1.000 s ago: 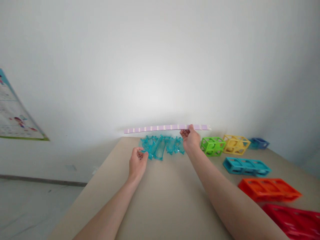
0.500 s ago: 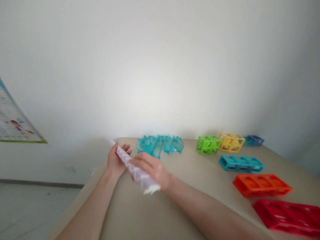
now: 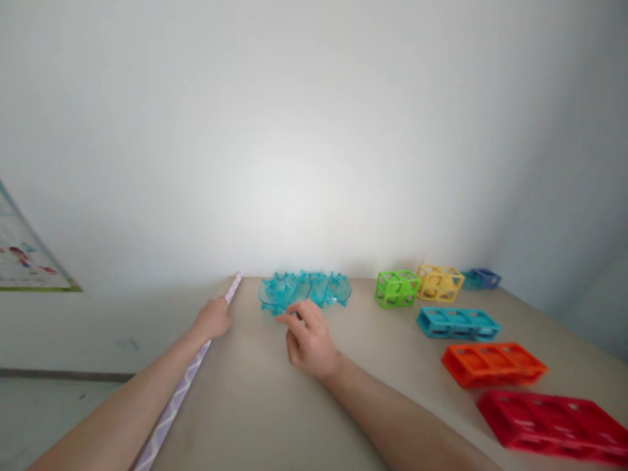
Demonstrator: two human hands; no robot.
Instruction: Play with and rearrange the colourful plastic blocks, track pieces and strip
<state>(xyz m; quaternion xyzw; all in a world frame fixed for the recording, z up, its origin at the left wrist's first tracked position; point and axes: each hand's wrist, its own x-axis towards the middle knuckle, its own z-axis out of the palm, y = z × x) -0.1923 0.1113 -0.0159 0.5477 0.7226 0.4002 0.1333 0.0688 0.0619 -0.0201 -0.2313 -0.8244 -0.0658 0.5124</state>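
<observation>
My left hand (image 3: 214,318) is closed over the purple strip (image 3: 184,388), its fingertips hidden from me, and the strip lies to the left of the teal pieces (image 3: 294,288), slanting from about level with their far side back toward me. My right hand (image 3: 311,341) sits at the near side of the teal pieces, half-curled, thumb apart from index finger, with nothing visible in it; I can't tell whether it touches them. For steady handling, I'd want a light, even left grip so the strip doesn't bend.
</observation>
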